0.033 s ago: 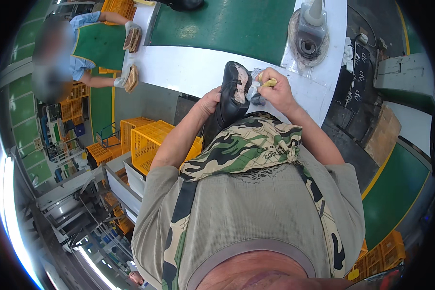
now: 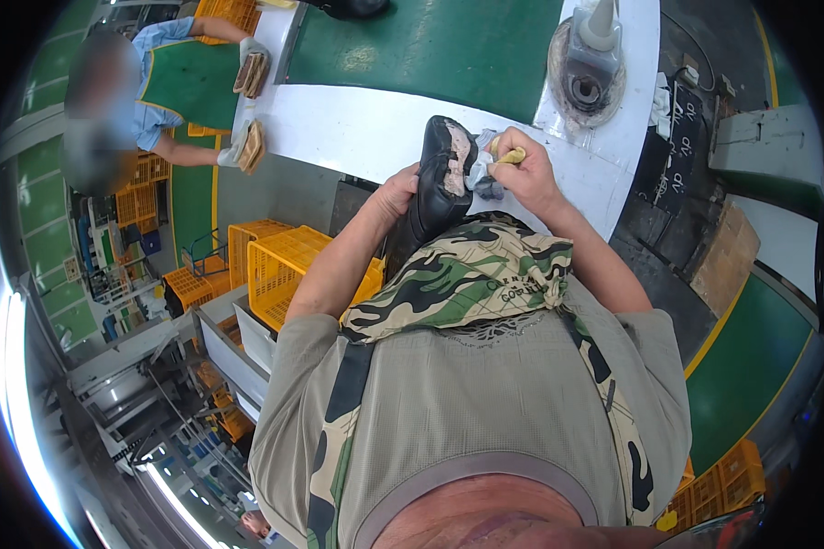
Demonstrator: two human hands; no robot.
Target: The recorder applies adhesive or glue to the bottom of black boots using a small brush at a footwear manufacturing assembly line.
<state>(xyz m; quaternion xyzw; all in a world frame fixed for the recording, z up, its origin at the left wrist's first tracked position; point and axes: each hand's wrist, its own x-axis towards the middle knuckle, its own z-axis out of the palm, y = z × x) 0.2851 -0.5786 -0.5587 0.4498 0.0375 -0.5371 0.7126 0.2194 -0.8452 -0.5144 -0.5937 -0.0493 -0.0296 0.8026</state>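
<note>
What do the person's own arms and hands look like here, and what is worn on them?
Both forearms are bare, with no gloves on the left hand or the right hand. Short grey-olive sleeves end above the elbows. A camouflage apron with matching straps covers the chest.

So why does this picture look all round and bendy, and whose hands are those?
The camera sits on a person's head and looks down, so you see their own chest, apron and arms from above. Its wide lens bends straight edges, which makes the picture look round. There is no machine here, only two bare hands. The left hand holds a black shoe with its sole turned up. The right hand presses a small yellow thing against the sole; what it is I cannot tell. In front lies a white table with a round metal stand on it. Yellow crates sit below. Far off, another worker holds brown pieces.
</note>
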